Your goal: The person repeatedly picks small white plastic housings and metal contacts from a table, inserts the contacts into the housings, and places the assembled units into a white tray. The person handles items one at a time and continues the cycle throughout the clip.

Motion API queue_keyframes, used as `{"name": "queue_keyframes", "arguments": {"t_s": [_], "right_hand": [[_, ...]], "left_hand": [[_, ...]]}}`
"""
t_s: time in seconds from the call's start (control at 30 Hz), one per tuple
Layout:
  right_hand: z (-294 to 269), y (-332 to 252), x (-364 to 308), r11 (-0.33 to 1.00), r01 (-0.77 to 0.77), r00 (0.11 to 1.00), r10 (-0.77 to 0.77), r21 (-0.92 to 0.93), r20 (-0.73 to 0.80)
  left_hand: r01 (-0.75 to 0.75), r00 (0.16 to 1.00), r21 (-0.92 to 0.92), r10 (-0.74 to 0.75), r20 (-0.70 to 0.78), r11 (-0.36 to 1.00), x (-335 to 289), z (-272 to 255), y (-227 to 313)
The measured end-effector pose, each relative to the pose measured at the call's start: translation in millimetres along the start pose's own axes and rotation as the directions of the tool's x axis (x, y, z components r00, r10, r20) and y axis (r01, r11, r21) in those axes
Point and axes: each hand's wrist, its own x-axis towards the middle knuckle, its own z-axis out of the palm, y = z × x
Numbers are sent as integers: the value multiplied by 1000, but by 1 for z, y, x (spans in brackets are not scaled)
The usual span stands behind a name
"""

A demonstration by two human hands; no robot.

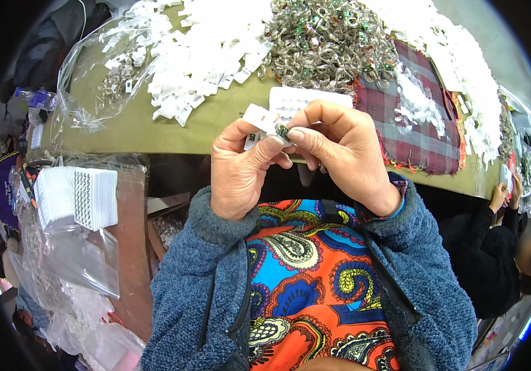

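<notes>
Above the near table edge, my left hand point(239, 167) pinches a small white plastic housing point(258, 117) between thumb and fingers. My right hand point(353, 148) is closed against it, thumb and forefinger gripping a small dark green piece point(282, 131), which looks like a circuit board. The two parts touch; how far one sits inside the other is hidden by my fingertips. Just beyond my hands lies a white tray with rows of notches point(312, 96). Behind it is a heap of grey coiled cables point(333, 43) with green bits among them.
White plastic pieces point(207, 55) are heaped on the olive tabletop point(135, 133). A plaid cloth point(423, 142) bears translucent bits point(415, 99). To the left, stacked white notched trays point(95, 195) stand by plastic bags point(86, 256). Another person in black point(485, 256) works at the far right.
</notes>
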Motion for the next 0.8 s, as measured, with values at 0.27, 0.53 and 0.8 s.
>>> {"name": "queue_keyframes", "arguments": {"t_s": [0.27,0.53,0.8], "right_hand": [[9,13,4,986,107,993,-111,-131,-28],[13,26,8,580,549,759,-647,-602,69],[11,32,2,557,606,725,-680,-568,106]], "left_hand": [[45,999,-106,-47,-19,993,-2,-6,3],[93,992,-60,-98,-82,994,-3,-10,2],[-7,999,-50,5,-46,999,-8,-6,-5]]}}
